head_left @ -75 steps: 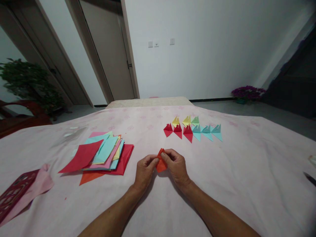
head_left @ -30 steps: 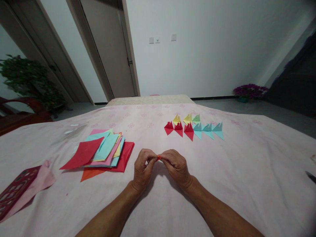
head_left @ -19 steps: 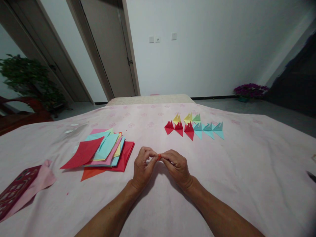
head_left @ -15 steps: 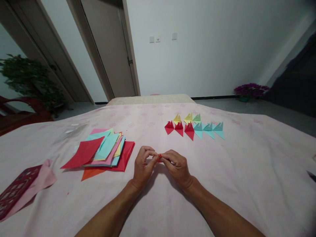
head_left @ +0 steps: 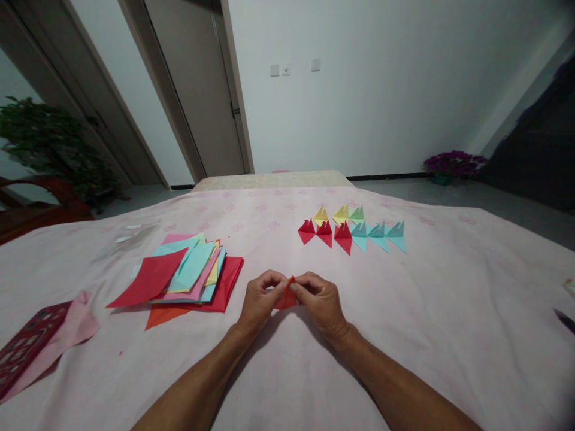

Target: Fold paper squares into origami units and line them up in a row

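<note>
Between both hands is a small folded piece of orange paper (head_left: pixel 286 299), its tip pointing up and its body partly hidden by fingers. My left hand (head_left: pixel 262 299) pinches it from the left with thumb and forefinger. From the right, my right hand (head_left: pixel 320 301) pinches the same paper near its tip. Beyond the hands, folded paper birds stand in two rows: red birds (head_left: pixel 343 237) and light blue birds (head_left: pixel 378 236) in front, yellow birds (head_left: pixel 341 214) and a green bird (head_left: pixel 356 214) behind.
Left of my hands lies a loose pile of coloured paper sheets (head_left: pixel 197 269). A dark red patterned case (head_left: pixel 33 341) rests on pink cloth (head_left: pixel 74 329) at the far left. Clear plastic wrap (head_left: pixel 130 236) lies behind the pile. A dark pointed object (head_left: pixel 565 320) is at the right edge.
The orange paper has turned in my fingers, so more of its flat face and a raised tip now show. Both hands stay in nearly the same place.
</note>
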Demonstrator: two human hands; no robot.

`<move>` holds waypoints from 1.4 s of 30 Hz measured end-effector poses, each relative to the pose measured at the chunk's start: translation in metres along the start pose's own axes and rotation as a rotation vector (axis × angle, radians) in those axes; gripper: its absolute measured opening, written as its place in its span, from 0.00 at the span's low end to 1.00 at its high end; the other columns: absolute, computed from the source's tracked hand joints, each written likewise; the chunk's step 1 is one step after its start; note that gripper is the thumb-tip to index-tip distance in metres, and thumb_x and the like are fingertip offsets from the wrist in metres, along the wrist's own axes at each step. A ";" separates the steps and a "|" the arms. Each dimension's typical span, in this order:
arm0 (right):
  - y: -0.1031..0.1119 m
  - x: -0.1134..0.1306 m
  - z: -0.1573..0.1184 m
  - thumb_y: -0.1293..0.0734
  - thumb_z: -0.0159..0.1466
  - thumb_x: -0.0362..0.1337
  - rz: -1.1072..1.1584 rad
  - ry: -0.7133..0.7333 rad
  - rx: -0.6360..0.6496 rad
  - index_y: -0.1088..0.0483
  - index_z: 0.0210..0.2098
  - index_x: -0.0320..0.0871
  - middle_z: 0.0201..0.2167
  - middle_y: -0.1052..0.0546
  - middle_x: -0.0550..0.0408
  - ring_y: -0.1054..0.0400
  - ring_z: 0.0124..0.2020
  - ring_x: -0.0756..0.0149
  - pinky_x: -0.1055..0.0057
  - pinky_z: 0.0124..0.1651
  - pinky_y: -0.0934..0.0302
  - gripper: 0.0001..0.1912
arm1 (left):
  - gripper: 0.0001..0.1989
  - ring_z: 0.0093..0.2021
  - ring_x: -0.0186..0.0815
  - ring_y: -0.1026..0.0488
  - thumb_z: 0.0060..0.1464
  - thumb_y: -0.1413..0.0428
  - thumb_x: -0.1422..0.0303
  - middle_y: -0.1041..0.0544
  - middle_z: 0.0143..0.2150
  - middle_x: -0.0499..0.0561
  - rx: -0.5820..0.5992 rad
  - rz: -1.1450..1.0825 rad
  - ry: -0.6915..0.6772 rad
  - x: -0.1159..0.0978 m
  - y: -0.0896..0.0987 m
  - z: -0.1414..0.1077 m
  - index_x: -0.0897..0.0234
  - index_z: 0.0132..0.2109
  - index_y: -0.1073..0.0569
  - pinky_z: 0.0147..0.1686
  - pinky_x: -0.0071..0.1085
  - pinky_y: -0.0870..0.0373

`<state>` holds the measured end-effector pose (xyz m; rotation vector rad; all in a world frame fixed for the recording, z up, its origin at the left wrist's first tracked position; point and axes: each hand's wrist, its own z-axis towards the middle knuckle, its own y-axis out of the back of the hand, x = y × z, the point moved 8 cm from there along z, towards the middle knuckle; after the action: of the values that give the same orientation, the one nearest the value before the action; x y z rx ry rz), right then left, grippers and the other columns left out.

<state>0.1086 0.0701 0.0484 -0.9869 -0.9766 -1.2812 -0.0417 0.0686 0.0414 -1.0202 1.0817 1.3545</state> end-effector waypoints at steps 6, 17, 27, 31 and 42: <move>-0.004 -0.011 -0.001 0.26 0.54 0.43 0.128 -0.178 0.010 0.24 0.26 0.40 0.17 0.30 0.60 0.39 0.19 0.72 0.74 0.24 0.43 0.11 | 0.13 0.29 0.32 0.29 0.52 0.38 0.60 0.24 0.27 0.49 0.017 -0.021 0.036 0.001 -0.002 0.000 0.67 0.31 0.24 0.32 0.28 0.33; 0.006 -0.018 0.003 0.27 0.54 0.44 0.103 -0.172 -0.068 0.24 0.27 0.40 0.19 0.28 0.59 0.38 0.20 0.72 0.74 0.25 0.43 0.12 | 0.12 0.37 0.37 0.25 0.55 0.40 0.61 0.20 0.36 0.52 0.026 -0.021 0.029 0.005 -0.007 -0.005 0.65 0.39 0.21 0.41 0.31 0.30; -0.002 -0.020 0.002 0.27 0.54 0.46 0.126 -0.256 -0.024 0.23 0.29 0.39 0.16 0.28 0.59 0.38 0.18 0.72 0.74 0.23 0.43 0.15 | 0.09 0.40 0.39 0.23 0.53 0.39 0.65 0.18 0.38 0.53 -0.157 0.044 -0.031 0.001 0.006 -0.008 0.62 0.39 0.18 0.43 0.33 0.29; -0.004 -0.022 0.002 0.26 0.53 0.48 0.131 -0.264 -0.011 0.23 0.30 0.40 0.16 0.28 0.59 0.38 0.17 0.72 0.74 0.23 0.43 0.16 | 0.08 0.38 0.38 0.23 0.53 0.39 0.65 0.18 0.36 0.52 -0.158 0.103 -0.066 -0.003 0.006 -0.010 0.62 0.38 0.18 0.41 0.32 0.29; 0.007 -0.019 0.013 0.31 0.56 0.43 -0.030 -0.185 -0.024 0.28 0.26 0.40 0.21 0.29 0.59 0.39 0.22 0.71 0.74 0.25 0.44 0.12 | 0.17 0.28 0.32 0.26 0.46 0.35 0.65 0.21 0.29 0.49 -0.078 -0.121 0.147 0.015 -0.008 -0.004 0.67 0.44 0.22 0.30 0.26 0.30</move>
<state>0.1143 0.0880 0.0340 -1.1283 -1.1231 -1.2449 -0.0345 0.0679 0.0253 -1.2384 1.0637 1.2479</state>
